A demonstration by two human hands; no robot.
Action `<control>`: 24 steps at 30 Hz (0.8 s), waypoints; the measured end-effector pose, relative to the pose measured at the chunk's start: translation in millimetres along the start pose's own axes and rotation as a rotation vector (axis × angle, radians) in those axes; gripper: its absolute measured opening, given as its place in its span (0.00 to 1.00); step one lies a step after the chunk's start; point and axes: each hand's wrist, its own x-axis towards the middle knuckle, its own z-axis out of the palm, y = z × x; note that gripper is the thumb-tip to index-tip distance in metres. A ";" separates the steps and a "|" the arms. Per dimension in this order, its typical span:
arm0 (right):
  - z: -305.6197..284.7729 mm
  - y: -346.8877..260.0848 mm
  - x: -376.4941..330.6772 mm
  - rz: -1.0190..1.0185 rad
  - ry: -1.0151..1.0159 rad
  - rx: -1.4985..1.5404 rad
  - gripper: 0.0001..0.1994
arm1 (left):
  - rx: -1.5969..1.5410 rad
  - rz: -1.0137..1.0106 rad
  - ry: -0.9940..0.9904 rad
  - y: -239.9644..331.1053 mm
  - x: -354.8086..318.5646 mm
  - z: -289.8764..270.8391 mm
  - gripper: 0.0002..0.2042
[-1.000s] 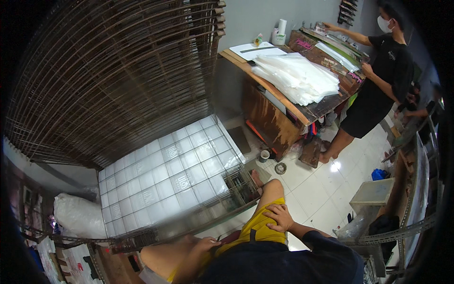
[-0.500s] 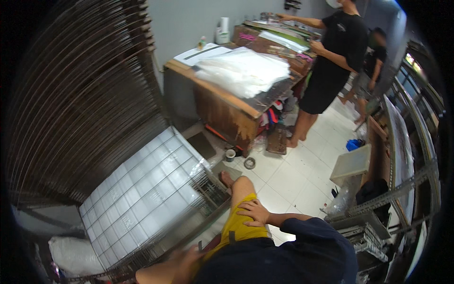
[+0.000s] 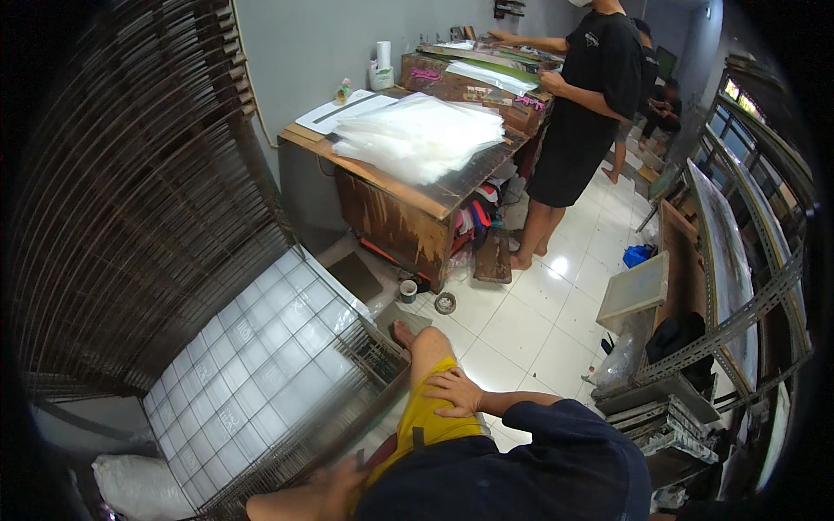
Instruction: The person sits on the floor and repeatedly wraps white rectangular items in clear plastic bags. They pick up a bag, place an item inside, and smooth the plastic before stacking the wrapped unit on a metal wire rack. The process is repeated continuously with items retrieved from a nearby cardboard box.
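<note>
My right hand (image 3: 454,391) lies flat on my right thigh, over the yellow shorts (image 3: 426,415), fingers spread and holding nothing. Low in the view, my left hand (image 3: 346,476) is beside my left leg; it is smeared, and its fingers cannot be made out. Close on my left stands a wire drying rack (image 3: 130,174), many of its shelves tilted upward. Under a wire grid at its lower part lie white, see-through sheets (image 3: 252,347) with faint printed marks.
Ahead, a wooden worktable (image 3: 391,217) bears a pile of translucent sheets (image 3: 417,135). Beside it stands a co-worker in black (image 3: 582,113). A cup (image 3: 408,291) and a tape roll (image 3: 445,303) are on the tiled floor. Metal shelving (image 3: 721,330) lines the right. A white sack (image 3: 139,486) sits lower left.
The whole view has shifted, so the table and rack sit further left. At the far back, people now appear in different places. My right hand stays on my thigh.
</note>
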 end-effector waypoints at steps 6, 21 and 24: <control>0.5 -1.3 0.5 0.000 0.024 0.026 0.25 | 0.142 -0.114 0.054 25.8 -8.3 -2.5 0.32; -3.3 -8.3 4.9 0.017 0.021 0.010 0.25 | 0.179 -0.199 0.005 32.3 -11.3 -9.6 0.30; -3.6 -8.8 4.7 0.022 0.019 0.006 0.25 | 0.209 -0.168 0.030 37.5 -9.9 -13.1 0.31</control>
